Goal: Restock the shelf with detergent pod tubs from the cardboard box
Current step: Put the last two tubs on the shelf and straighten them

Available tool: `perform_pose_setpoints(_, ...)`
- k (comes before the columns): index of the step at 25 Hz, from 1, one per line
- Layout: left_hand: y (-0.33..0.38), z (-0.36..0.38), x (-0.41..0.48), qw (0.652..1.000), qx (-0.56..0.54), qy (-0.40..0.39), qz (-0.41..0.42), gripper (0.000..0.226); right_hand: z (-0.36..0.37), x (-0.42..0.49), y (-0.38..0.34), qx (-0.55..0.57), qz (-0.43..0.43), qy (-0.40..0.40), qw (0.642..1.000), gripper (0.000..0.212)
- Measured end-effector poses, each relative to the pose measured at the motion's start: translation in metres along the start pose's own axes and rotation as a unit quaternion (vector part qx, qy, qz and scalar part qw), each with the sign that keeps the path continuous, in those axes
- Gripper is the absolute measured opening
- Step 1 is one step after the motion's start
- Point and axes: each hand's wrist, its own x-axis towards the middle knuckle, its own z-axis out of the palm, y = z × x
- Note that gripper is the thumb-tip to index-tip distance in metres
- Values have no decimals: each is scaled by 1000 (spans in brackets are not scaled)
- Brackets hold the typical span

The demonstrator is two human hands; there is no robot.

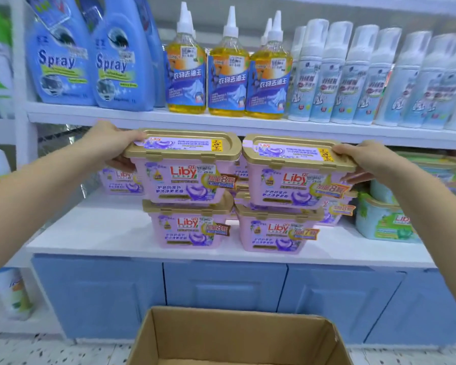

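Note:
Two pink Liby pod tubs with gold lids sit side by side atop a lower pair on the white shelf (95,233). My left hand (108,143) grips the left end of the upper left tub (184,169). My right hand (363,159) grips the right end of the upper right tub (295,177). Beneath them stand the lower left tub (190,227) and lower right tub (277,233). More pink tubs show behind, partly hidden. The open cardboard box (153,335) is on the floor below me; its inside is mostly out of view.
Green Liby tubs (385,222) stand at the shelf's right. The shelf above carries blue spray bottles (61,61), yellow bottles (228,72) and white foam bottles (363,75), its board low over the upper tubs. Blue cabinet doors (221,285) lie under the shelf.

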Motion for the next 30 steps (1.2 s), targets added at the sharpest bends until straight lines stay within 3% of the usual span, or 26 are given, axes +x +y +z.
perform_pose_setpoints(6, -14, 15, 23, 999, 25, -6, -33, 30, 17, 24, 11, -37, 17, -18, 999, 33)
perform_pose_setpoints(10, -20, 23, 27, 998, 25, -5, -50, 34, 29, 31, 29, 44, 26, 13, 999, 54)
perform_pose_setpoints(13, -26, 28, 22, 1000, 3, 7, -26, 36, 37, 25, 41, 86, 21, 40, 995, 67)
perform_pose_setpoints(17, -35, 33, 8, 999, -52, 6, 5, 42, 52, 2, 60, 178, -36, 61, 981, 61)
perform_pose_setpoints(21, -70, 40, -7, 986, -143, 32, 83, 43, 74, -9, 102, 170, -75, 75, 980, 85)
perform_pose_setpoints(24, -123, 56, -19, 986, -137, 54, 84, 70, 89, -20, 134, 141, -89, 47, 985, 99)
perform_pose_setpoints(27, -158, 76, -45, 991, -124, 6, 50, 90, 105, -31, 155, 91, -85, -29, 992, 79)
perform_pose_setpoints(29, -156, 71, -40, 989, -116, 13, 93, 97, 111, -35, 163, 60, -86, -74, 992, 61)
perform_pose_setpoints(30, -148, 66, -32, 988, -101, 10, 115, 99, 112, -35, 165, 51, -86, -81, 992, 68)
